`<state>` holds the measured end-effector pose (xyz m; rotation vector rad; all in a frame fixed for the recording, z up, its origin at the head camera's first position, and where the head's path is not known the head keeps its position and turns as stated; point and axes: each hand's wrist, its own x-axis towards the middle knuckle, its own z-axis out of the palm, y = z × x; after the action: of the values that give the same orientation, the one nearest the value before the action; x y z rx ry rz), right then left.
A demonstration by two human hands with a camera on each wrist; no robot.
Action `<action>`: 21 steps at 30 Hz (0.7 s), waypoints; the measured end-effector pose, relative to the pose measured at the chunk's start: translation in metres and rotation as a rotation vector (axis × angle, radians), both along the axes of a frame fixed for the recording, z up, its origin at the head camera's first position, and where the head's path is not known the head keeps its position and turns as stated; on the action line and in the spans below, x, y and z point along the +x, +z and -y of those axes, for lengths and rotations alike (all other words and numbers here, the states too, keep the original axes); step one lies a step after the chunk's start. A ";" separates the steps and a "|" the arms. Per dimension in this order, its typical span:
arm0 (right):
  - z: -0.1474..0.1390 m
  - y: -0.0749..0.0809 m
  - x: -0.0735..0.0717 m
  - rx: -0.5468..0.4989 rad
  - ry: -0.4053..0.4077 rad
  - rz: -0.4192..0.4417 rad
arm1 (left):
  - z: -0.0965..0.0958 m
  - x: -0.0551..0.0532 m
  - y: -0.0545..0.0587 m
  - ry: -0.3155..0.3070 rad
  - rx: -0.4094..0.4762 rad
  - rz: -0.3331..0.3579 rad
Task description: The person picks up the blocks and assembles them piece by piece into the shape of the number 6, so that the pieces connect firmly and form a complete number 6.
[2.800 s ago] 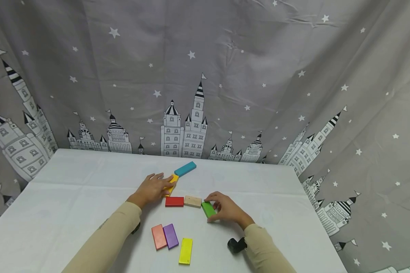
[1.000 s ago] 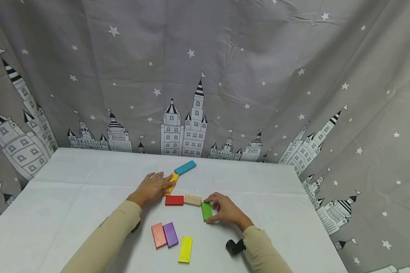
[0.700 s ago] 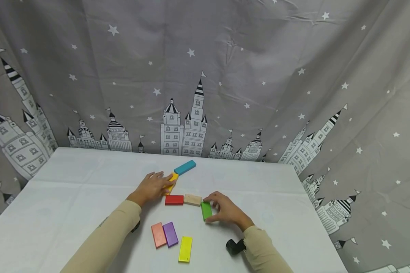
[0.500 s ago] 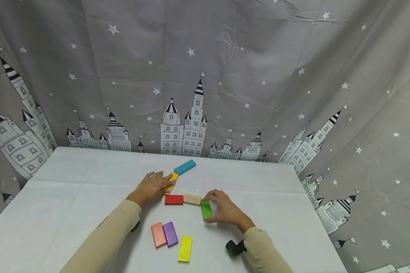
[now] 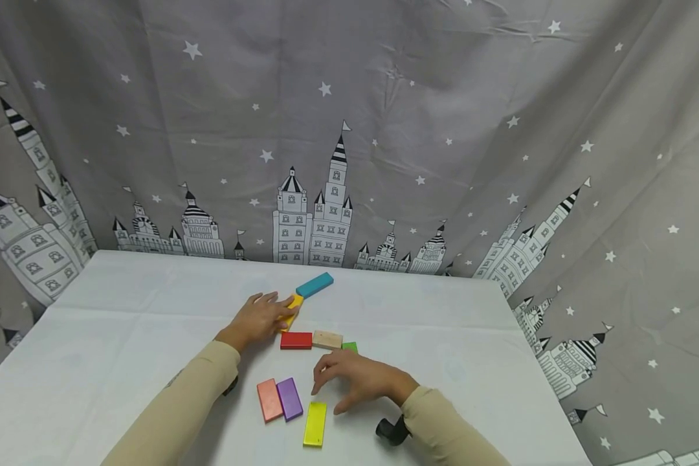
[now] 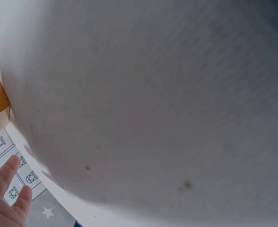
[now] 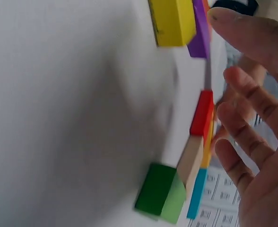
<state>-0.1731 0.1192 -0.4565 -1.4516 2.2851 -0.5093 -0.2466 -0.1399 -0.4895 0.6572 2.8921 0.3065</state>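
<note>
My left hand (image 5: 259, 319) is at an orange-yellow block (image 5: 293, 308), with finger and thumb at its sides, partly covering it. Beyond that block lies a blue block (image 5: 314, 285); a red block (image 5: 296, 340) and a plain wood block (image 5: 327, 340) continue from its near end. A green block (image 5: 349, 347) follows, mostly hidden behind my right hand (image 5: 358, 377) in the head view but plain to see in the right wrist view (image 7: 160, 194). Holding nothing, the right hand hovers with spread, bent fingers near a bright yellow block (image 5: 315, 424).
Left of the yellow block, a purple block (image 5: 290, 399) and a salmon block (image 5: 270, 400) lie side by side. The white table (image 5: 140, 336) ends at a grey curtain (image 5: 239, 110) printed with castles and stars. A black wrist camera (image 5: 392, 431) hangs under the right sleeve.
My right hand has let go of the green block, after turning it slightly, and has moved left and nearer to me, toward the yellow block. The left hand has stayed put.
</note>
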 end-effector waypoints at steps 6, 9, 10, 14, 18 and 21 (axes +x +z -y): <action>0.017 0.002 0.006 0.103 0.156 -0.004 | 0.000 0.000 0.000 -0.002 0.006 0.010; 0.025 0.002 0.011 0.149 0.220 0.009 | 0.000 0.000 0.000 -0.002 0.008 0.020; 0.027 0.002 0.013 0.162 0.235 0.017 | 0.000 0.000 0.000 -0.001 0.009 0.023; 0.032 0.001 0.017 0.198 0.281 0.016 | 0.001 0.000 0.001 0.000 0.009 0.021; 0.035 0.000 0.021 0.225 0.322 -0.038 | 0.001 -0.001 0.000 -0.010 0.010 0.015; 0.036 0.000 0.022 0.232 0.353 -0.084 | 0.001 -0.001 0.000 -0.008 0.011 0.011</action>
<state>-0.1507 0.0831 -0.4568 -1.7288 2.0022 -0.0770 -0.2475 -0.1411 -0.4893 0.6661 2.8783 0.3243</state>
